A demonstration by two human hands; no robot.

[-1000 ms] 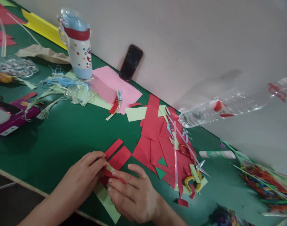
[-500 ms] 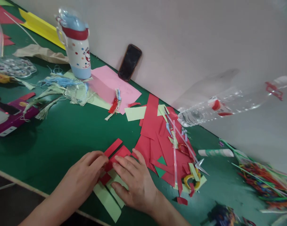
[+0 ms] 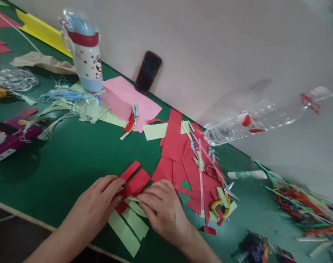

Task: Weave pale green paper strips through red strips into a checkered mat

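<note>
Red paper strips (image 3: 135,182) and pale green paper strips (image 3: 124,235) cross one another on the green table in front of me, partly woven. My left hand (image 3: 104,193) has its fingers curled over the left side of the weave, gripping it where the colours meet. Between the thumb and fingers of my right hand (image 3: 162,204), the end of a pale green strip is pinched and bent up off the red ones. My fingers hide part of the crossing.
Red paper scraps (image 3: 171,140), scissors (image 3: 229,190) and a yellow tape roll (image 3: 217,209) lie to the right. A plastic bottle (image 3: 237,124) and phone (image 3: 148,72) are by the wall. A drinking flask (image 3: 86,62), tassels (image 3: 73,100) and a purple device (image 3: 15,137) are at left.
My right hand was spread flat over the strips. Its fingers have since drawn together on a pale green strip and lifted its end. My left hand has stayed nearly in place.
</note>
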